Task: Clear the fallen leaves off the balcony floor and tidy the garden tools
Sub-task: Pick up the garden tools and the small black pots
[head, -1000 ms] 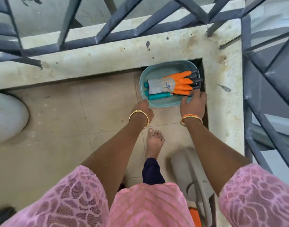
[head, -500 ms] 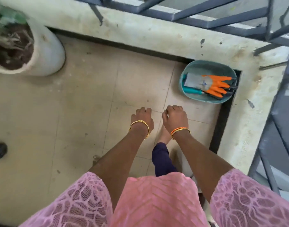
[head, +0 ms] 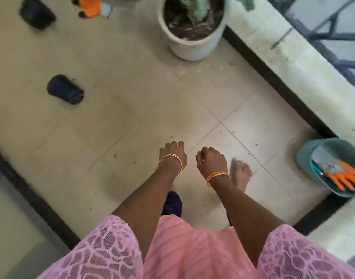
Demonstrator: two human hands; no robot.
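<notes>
A teal plastic basket (head: 305, 158) stands in the balcony's right corner on the tiled floor (head: 132, 117). It holds an orange and grey garden glove (head: 345, 176) and teal-handled tools. My left hand (head: 172, 154) and my right hand (head: 210, 160) hang side by side over the middle of the floor, well left of the basket. Their fingers are loosely curled and hold nothing. No leaves show on the floor here.
A white plant pot (head: 192, 43) stands at the top by the concrete ledge (head: 293, 57). Two black pots lie on their sides on the floor, one (head: 65, 89) at left, one (head: 36, 14) top left. An orange object (head: 90, 6) lies beyond. My bare foot (head: 241, 172) is by my right hand.
Both hands let go of the basket in the corner and drew back. My view has swung left, so the basket now sits at the right edge and the pots have come into sight.
</notes>
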